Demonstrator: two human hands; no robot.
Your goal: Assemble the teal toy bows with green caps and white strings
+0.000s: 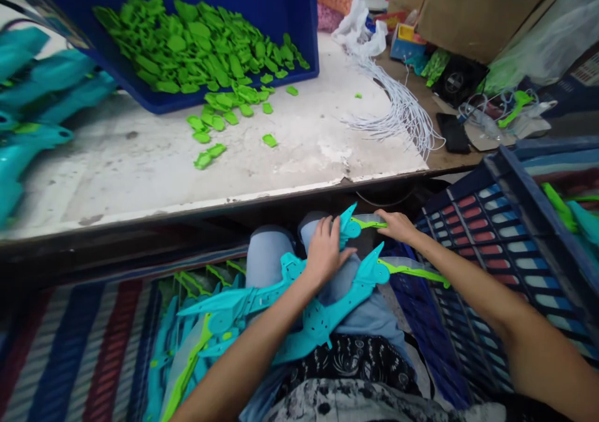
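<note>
My left hand (pixel 325 250) rests on teal plastic toy-bow pieces (pixel 322 313) lying across my lap, its fingers curled over one teal piece (pixel 349 222) near my knee. My right hand (pixel 397 225) pinches the green limb (pixel 369 224) that sticks out of that piece. A second teal piece with a green limb (pixel 412 272) lies just below. Both hands are under the front edge of the worktable.
A white worktable (pixel 140 166) carries a tilted blue bin (pixel 262 4) spilling several small green plastic parts (pixel 210 53), and a bundle of white strings (pixel 402 110). Teal parts (pixel 28 110) are stacked at left. A blue crate (pixel 505 235) stands at right. More bow pieces (pixel 187 341) lie at lower left.
</note>
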